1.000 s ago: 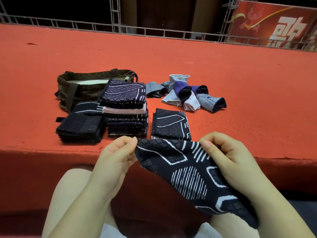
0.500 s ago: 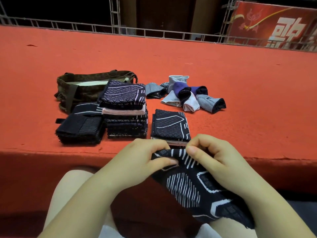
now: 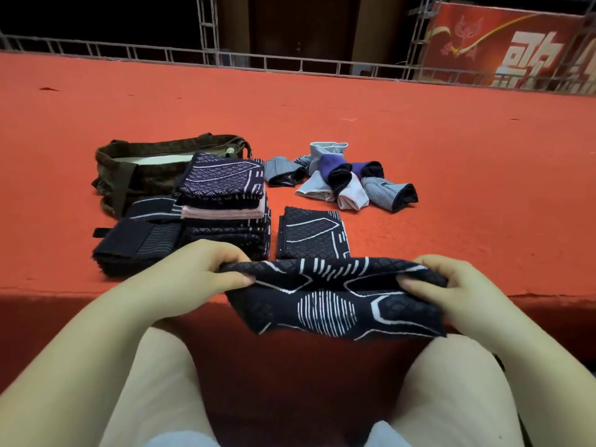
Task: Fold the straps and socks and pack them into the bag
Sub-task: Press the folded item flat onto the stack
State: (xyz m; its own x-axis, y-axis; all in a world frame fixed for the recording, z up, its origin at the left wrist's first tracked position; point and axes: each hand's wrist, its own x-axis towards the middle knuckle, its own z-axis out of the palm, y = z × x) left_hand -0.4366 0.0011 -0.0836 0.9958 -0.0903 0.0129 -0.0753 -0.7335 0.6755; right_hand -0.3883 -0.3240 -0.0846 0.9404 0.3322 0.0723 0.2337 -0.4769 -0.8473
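Note:
A dark patterned strap (image 3: 335, 301) is stretched flat between my hands just past the red platform's front edge. My left hand (image 3: 206, 269) pinches its left end and my right hand (image 3: 442, 282) pinches its right end. One folded strap (image 3: 312, 233) lies on the platform right behind it. To its left stands a stack of folded straps (image 3: 222, 201), and a black folded strap pile (image 3: 138, 243) lies further left. The olive bag (image 3: 145, 172) sits open behind the stack. A heap of folded socks (image 3: 342, 179) in grey, purple and white lies to the right of the bag.
The red carpeted platform (image 3: 451, 150) stretches far back to a metal railing (image 3: 290, 62). A red banner (image 3: 503, 46) hangs at the back right. My bare knees (image 3: 161, 382) sit below the platform's front edge.
My hands drew apart, the left going left and the right going right. The strap, hanging slanted a second ago, is now pulled out level between them.

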